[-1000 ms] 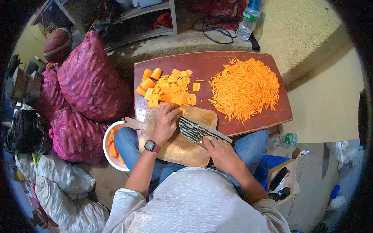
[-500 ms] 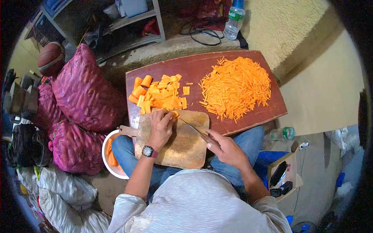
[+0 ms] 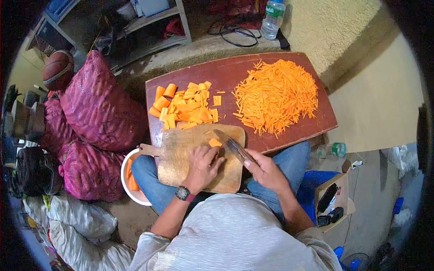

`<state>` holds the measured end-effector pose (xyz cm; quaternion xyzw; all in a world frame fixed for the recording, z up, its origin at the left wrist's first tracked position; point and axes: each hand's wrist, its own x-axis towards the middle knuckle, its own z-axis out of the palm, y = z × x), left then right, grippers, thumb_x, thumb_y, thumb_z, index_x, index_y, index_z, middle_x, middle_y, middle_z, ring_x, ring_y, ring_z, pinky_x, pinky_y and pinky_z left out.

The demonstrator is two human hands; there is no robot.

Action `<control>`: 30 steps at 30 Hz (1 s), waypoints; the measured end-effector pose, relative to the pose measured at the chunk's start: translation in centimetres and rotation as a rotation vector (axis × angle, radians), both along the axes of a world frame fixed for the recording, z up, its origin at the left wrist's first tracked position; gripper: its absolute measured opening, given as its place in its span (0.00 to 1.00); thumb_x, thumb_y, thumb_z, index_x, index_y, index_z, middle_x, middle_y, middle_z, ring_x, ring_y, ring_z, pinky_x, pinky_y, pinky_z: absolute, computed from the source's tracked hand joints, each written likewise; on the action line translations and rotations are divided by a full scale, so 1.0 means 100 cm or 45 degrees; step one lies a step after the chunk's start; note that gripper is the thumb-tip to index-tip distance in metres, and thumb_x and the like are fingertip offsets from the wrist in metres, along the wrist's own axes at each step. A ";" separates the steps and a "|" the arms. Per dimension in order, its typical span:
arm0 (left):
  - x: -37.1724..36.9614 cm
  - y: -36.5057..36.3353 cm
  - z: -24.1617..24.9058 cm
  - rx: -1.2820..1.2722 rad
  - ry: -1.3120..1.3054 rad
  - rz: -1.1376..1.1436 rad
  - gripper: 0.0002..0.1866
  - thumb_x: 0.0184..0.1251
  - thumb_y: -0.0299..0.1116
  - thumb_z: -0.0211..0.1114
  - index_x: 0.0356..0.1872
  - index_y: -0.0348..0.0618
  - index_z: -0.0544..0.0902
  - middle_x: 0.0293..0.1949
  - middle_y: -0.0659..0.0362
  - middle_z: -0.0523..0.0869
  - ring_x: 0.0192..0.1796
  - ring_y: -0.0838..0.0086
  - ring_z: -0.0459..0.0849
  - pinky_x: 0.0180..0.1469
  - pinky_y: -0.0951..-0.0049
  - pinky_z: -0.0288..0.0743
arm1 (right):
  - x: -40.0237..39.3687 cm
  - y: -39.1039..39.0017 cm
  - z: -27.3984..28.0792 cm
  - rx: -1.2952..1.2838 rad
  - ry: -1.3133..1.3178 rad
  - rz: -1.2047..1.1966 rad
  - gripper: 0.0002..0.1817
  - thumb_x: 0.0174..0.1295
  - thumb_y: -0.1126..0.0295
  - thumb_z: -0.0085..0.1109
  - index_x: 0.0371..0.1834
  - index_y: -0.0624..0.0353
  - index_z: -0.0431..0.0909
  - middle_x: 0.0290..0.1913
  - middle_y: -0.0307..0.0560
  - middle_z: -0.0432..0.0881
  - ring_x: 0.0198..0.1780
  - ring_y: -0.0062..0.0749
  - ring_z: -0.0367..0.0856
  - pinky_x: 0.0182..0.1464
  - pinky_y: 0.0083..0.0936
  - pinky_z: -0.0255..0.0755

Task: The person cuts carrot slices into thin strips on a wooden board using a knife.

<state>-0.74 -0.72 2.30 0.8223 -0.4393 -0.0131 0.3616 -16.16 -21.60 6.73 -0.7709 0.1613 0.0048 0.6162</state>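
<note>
My right hand (image 3: 266,170) is wrapped round the handle of a knife (image 3: 231,145), whose blade slants up and left over the wooden cutting board (image 3: 181,153). Low on the board rests my left hand (image 3: 202,168), fingers bent over its surface near an orange carrot piece (image 3: 214,142); whether the fingertips hold anything is hidden. Beyond the board, carrot chunks and slices (image 3: 190,106) lie on the red-brown table (image 3: 226,67). A large heap of thin carrot strips (image 3: 276,97) covers the table's right part.
A white basin (image 3: 131,192) with carrots stands left of my legs. Pink mesh sacks (image 3: 101,108) and a ball (image 3: 58,70) are at the left. A bottle (image 3: 272,20) stands behind the table. At the right are an open box (image 3: 341,198) and a lying bottle (image 3: 338,150).
My left hand has moved right and towards me, away from the board's far edge. The carrot piece now shows on the board. The knife blade is turned flatter and nearer that piece.
</note>
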 end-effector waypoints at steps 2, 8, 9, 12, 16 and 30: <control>-0.001 0.001 0.001 0.040 0.025 -0.019 0.22 0.66 0.37 0.82 0.59 0.40 0.89 0.50 0.51 0.87 0.57 0.52 0.83 0.62 0.52 0.71 | 0.003 0.004 0.000 0.017 0.023 0.014 0.25 0.86 0.62 0.58 0.79 0.61 0.76 0.33 0.32 0.77 0.28 0.15 0.75 0.30 0.21 0.72; 0.024 -0.006 0.000 0.010 -0.076 0.091 0.20 0.65 0.32 0.82 0.56 0.38 0.90 0.54 0.46 0.86 0.57 0.49 0.83 0.62 0.50 0.73 | 0.011 -0.001 0.013 -0.201 0.002 0.156 0.23 0.85 0.65 0.57 0.76 0.64 0.76 0.40 0.50 0.86 0.38 0.41 0.87 0.44 0.35 0.82; 0.027 -0.008 -0.003 -0.047 -0.076 0.040 0.19 0.65 0.32 0.81 0.54 0.38 0.91 0.52 0.47 0.86 0.55 0.49 0.83 0.59 0.51 0.72 | 0.012 -0.001 0.015 -0.334 0.000 0.234 0.23 0.84 0.66 0.57 0.76 0.65 0.75 0.44 0.58 0.89 0.44 0.53 0.91 0.50 0.41 0.84; 0.025 -0.007 -0.008 -0.093 -0.067 -0.007 0.17 0.65 0.31 0.80 0.53 0.37 0.91 0.50 0.48 0.85 0.54 0.50 0.82 0.56 0.52 0.72 | 0.014 0.003 0.019 -0.317 -0.051 0.238 0.25 0.83 0.67 0.58 0.78 0.65 0.73 0.58 0.70 0.88 0.60 0.68 0.88 0.62 0.47 0.82; 0.002 -0.005 -0.004 -0.038 -0.013 -0.015 0.16 0.66 0.30 0.79 0.52 0.35 0.91 0.51 0.45 0.84 0.54 0.48 0.82 0.56 0.51 0.73 | 0.004 0.013 0.038 -0.319 -0.003 0.299 0.27 0.82 0.67 0.60 0.80 0.65 0.71 0.64 0.71 0.87 0.65 0.67 0.87 0.65 0.47 0.82; 0.009 0.011 0.003 0.217 -0.396 -0.325 0.16 0.66 0.32 0.67 0.50 0.35 0.91 0.53 0.49 0.83 0.58 0.52 0.80 0.64 0.54 0.76 | -0.022 0.020 0.030 -0.403 0.195 0.260 0.30 0.81 0.65 0.61 0.82 0.62 0.69 0.58 0.73 0.89 0.61 0.71 0.88 0.60 0.55 0.83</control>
